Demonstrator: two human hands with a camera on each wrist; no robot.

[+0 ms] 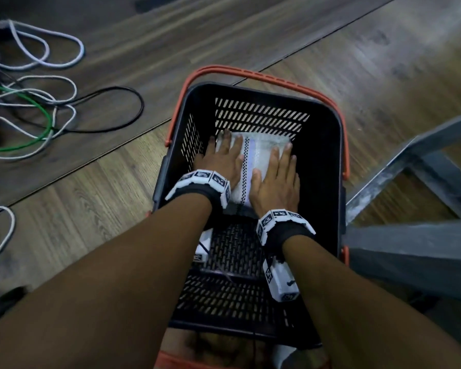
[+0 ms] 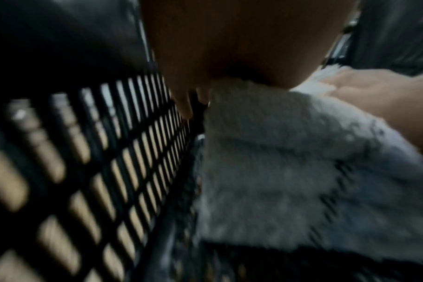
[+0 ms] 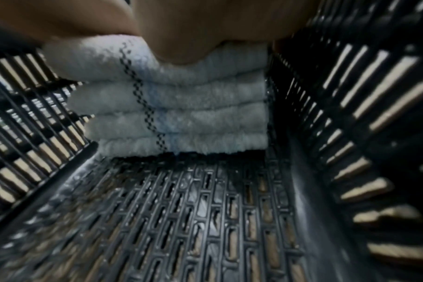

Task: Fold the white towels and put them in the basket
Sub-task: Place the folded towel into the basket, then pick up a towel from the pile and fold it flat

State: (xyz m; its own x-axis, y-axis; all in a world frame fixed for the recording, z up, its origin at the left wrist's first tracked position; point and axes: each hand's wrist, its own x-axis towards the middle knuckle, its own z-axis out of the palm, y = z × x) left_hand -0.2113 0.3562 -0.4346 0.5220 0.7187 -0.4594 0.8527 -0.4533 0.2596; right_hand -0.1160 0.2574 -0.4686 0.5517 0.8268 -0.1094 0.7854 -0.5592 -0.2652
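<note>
A stack of several folded white towels (image 1: 256, 155) with a dark checkered stripe lies in the far half of the black basket (image 1: 328, 166). My left hand (image 1: 224, 158) lies flat on the left part of the top towel, fingers straight. My right hand (image 1: 277, 171) presses flat on its right part. In the right wrist view the towel stack (image 3: 181, 106) shows its layered edges under my palm. In the left wrist view the towel (image 2: 266, 162) sits beside the slotted basket wall (image 2: 97, 162).
The basket has orange handles (image 1: 250, 73) and stands on a wooden floor (image 1: 104, 195). Loose white, green and black cables (image 1: 37, 113) lie to the left. A grey metal frame (image 1: 410, 235) stands at the right. The near half of the basket floor (image 3: 205, 219) is bare.
</note>
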